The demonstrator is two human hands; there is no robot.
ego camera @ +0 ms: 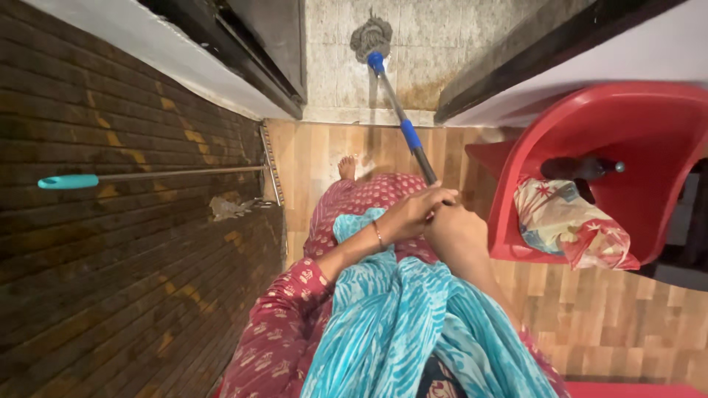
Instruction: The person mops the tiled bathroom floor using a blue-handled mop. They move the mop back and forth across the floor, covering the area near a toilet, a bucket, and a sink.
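A: Look at the mop [399, 114]. The grey string head [371, 37] lies on the pale tiled floor [428, 51], just past the doorway, and the handle is metal with 2 blue sleeves. It comes back in a slant to the person's hands.

B: Who holds it, and how?

A: Both hands, close together at the near end of the handle. The left hand [414, 214] has its fingers [430, 197] curled over the handle, and the right hand [456, 230] is wrapped around it just behind, touching the left. So both are closed on the mop, not loose.

B: How far is the floor, do you think?

A: In my judgement, not finished. Near the mop head the tiles have a brown, dirty stain [420, 92], mostly beside the right wall. The wooden floor [590, 309] on this side looks fairly clean, but I cannot tell if it is wet.

B: What else stands around?

A: 1 bare foot [346, 168] on the wood, under the red patterned trousers [354, 203], and a turquoise scarf [398, 324] hangs in front of the person. To the right is a red plastic chair [627, 125] with a folded flowered cloth [571, 225] and a dark bottle [582, 168] on its seat. To the left, against the dark brick wall [110, 258], leans a second tool with a turquoise grip [68, 181], and a small crumpled rag [230, 208] is near it.
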